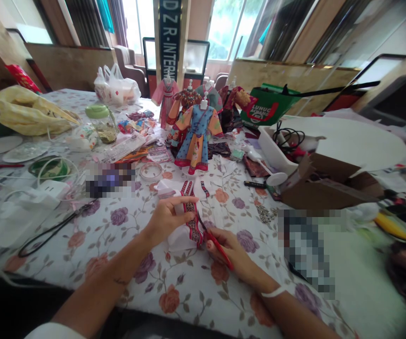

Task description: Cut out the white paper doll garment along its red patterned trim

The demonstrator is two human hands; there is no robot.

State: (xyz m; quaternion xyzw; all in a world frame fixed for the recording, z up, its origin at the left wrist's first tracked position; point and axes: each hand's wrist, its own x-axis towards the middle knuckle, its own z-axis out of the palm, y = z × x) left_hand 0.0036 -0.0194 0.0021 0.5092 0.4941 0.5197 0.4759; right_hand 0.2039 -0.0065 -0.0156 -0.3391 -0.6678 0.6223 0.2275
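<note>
A person's left hand (169, 216) pinches a white cloth with patterned red trim (191, 220) between thumb and fingers — its grip nearly closed — while the right hand (228, 249) grips red-handled scissors (219, 248) at the trim's edge. The cloth lies low on the floral-covered worktop (118, 245), in front of miniature robes on stands (193, 136).

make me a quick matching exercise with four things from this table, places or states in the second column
1. scissors
2. jar
3. cardboard box
4. yellow plastic bag

a. standing open, near the green bag
b. lying to the left of the jar
c. held in the right hand
d. topped with a green lid

Right pairs: 1-c, 2-d, 3-a, 4-b
</note>
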